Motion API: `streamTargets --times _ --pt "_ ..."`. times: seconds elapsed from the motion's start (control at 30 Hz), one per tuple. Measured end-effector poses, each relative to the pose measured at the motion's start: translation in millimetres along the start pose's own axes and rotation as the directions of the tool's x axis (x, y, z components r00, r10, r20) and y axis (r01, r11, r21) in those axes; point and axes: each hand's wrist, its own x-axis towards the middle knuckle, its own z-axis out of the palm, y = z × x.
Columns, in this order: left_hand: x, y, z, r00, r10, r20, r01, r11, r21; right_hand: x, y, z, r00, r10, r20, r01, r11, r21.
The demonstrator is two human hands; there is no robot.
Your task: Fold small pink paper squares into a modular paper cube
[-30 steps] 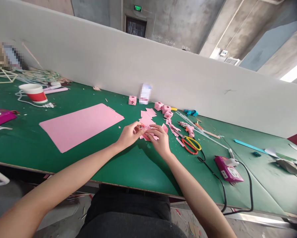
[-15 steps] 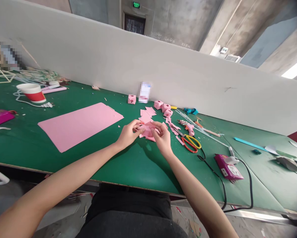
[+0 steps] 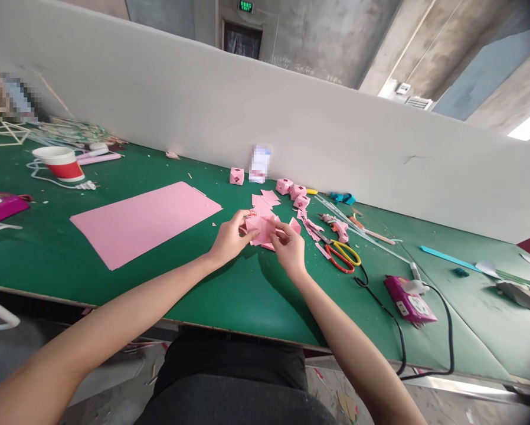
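Observation:
Between both hands is a small piece of pink paper (image 3: pixel 260 229), raised over the green table (image 3: pixel 242 295). My left hand (image 3: pixel 232 239) pinches its left side between thumb and fingers. The right side is gripped by my right hand (image 3: pixel 288 247), with the fingers bent together. Pink paper pieces (image 3: pixel 267 199) lie just beyond the hands, and part of that pile is hidden under them. Several folded pink paper shapes (image 3: pixel 284 186) with dark openings stand further back. Scissors (image 3: pixel 341 257) with red and yellow handles rest right of my right hand, beside thin pink scraps (image 3: pixel 311 227).
A large pink sheet (image 3: pixel 145 224) lies on the left, with a paper cup (image 3: pixel 60 163) behind it. On the right are a pink glue gun (image 3: pixel 336 227), a purple power socket (image 3: pixel 410 299) and its black cable. A white partition (image 3: pixel 194 106) borders the table's back.
The pink paper between my hands has turned and shows a flatter, broader face. Both hands have stayed nearly in place, and the whole view has shifted slightly.

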Motion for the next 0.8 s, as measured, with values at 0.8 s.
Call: streamTargets --times 0.8 --pt "-0.3 -10.0 1.8 0.98 0.197 -0.01 -0.193 0.969 0.152 -4.7 -1.0 4.6 0.985 -0.155 0.07 0.17 0.919 -0.356"
